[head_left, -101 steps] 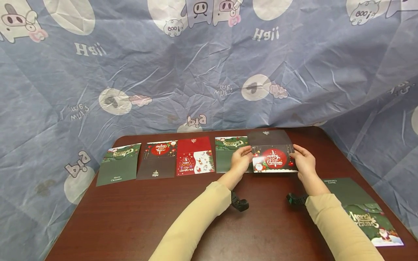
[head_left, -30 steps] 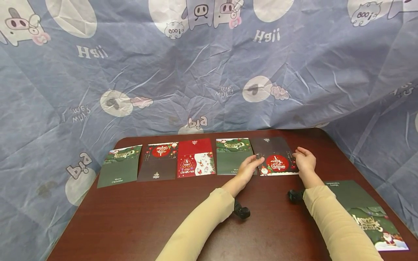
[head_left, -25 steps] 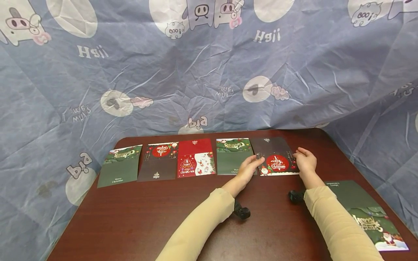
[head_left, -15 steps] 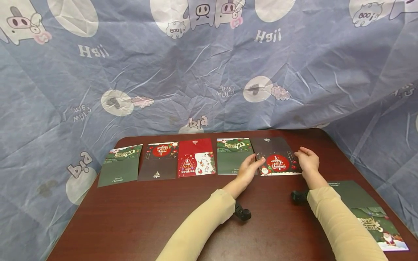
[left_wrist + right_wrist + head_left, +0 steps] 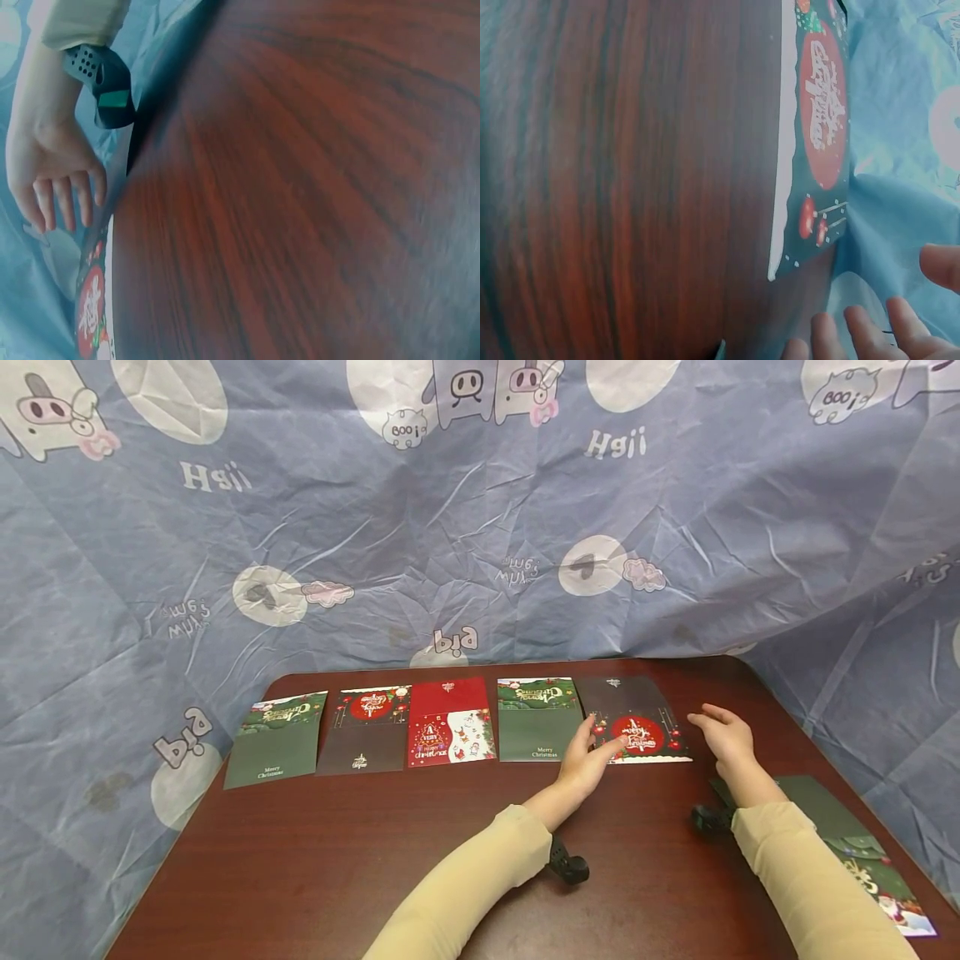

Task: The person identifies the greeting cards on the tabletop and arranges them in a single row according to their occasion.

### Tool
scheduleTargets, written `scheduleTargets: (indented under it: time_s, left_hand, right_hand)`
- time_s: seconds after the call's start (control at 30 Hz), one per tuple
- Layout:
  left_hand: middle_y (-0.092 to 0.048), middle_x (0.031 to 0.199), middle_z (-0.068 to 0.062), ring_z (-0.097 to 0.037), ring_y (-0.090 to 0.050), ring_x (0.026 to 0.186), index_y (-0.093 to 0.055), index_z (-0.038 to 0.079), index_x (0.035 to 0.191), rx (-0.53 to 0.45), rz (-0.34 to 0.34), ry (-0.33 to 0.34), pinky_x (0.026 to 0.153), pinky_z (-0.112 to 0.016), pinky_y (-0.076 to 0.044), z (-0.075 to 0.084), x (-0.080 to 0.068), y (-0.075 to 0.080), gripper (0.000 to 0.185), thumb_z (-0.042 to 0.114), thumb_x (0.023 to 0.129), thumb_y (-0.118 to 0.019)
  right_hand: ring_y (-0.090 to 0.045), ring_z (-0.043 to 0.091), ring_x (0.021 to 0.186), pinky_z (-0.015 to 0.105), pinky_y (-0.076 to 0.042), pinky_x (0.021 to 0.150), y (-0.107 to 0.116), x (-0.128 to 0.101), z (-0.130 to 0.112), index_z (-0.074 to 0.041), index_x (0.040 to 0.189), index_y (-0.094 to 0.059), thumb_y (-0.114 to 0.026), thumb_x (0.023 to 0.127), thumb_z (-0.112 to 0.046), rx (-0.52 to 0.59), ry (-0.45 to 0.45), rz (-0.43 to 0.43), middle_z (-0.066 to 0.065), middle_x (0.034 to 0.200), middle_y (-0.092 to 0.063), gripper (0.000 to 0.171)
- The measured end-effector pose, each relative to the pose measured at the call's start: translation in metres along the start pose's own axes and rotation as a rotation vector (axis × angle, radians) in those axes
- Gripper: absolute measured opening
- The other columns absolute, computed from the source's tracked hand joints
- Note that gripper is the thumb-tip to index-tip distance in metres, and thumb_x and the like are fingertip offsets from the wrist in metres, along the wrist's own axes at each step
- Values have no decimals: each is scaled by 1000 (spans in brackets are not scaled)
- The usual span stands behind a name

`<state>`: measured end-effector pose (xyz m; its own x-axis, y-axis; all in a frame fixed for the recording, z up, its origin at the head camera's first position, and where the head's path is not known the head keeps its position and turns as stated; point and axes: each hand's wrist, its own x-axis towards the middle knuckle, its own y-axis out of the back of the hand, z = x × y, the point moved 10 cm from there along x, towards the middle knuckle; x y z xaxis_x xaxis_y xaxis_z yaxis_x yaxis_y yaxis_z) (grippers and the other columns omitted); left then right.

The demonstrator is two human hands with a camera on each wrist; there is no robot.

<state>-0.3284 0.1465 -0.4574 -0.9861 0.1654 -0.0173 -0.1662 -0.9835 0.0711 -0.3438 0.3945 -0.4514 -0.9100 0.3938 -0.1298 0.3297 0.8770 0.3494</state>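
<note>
I see no box, tray or other holder here; the cards lie flat on the bare table [image 5: 315, 860]. Five of them sit side by side in a row along the far edge: a green card [image 5: 273, 739] at the left end, a dark card [image 5: 363, 731], a red card [image 5: 450, 722], a second green card [image 5: 536, 718], and the black card [image 5: 637, 722] with a red round "Merry Christmas" at the right end of the row. That black card lies flat, its white lower edge toward me, just beside the second green card.

My left hand [image 5: 588, 760] reaches forward with straight, slightly spread fingers; its fingertips [image 5: 618, 742] rest at the near left corner of the black card, holding nothing. My right hand [image 5: 727, 739] hovers just right of the black card, palm turned inward, fingers loose and extended, gripping nothing; I cannot tell whether it grazes the card's edge. Both forearms are in beige sleeves, angled in from the near edge.

A big green card [image 5: 862, 852] lies apart at the near right, partly under my right forearm. The right wrist view shows the black card [image 5: 817, 127] with my fingertips [image 5: 870, 330] clear of it.
</note>
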Motion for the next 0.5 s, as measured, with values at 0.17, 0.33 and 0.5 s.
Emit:
scheduleTargets:
  time_s: [0.17,0.33,0.5]
  left_hand:
    - [-45,137,-12,-28,-44,125,-37,16,143,9,32,-31,97,-39,-40,5,-7,-6,71,34,82,-68]
    - [-43,139,-9,-28,-42,126,-37,13,143,-27,72,-48,99,-35,-38,7,-15,-12,75,31,78,-71]
    - [-42,140,-7,-26,-42,126,-37,14,143,-34,60,-42,98,-32,-38,7,-24,-24,78,31,77,-73]
  right_hand:
    - [-20,45,134,58,-19,106,2,-7,-5,1,146,-25,-51,93,-35,-54,28,-58,26,149,-21,69]
    - [-15,48,134,62,-18,104,3,-13,-7,0,148,-18,-51,94,-39,-105,39,-140,28,149,-18,74]
    - [-7,53,133,72,-16,96,6,-22,-2,-2,149,-9,-48,93,-47,-164,17,-243,29,151,-7,82]
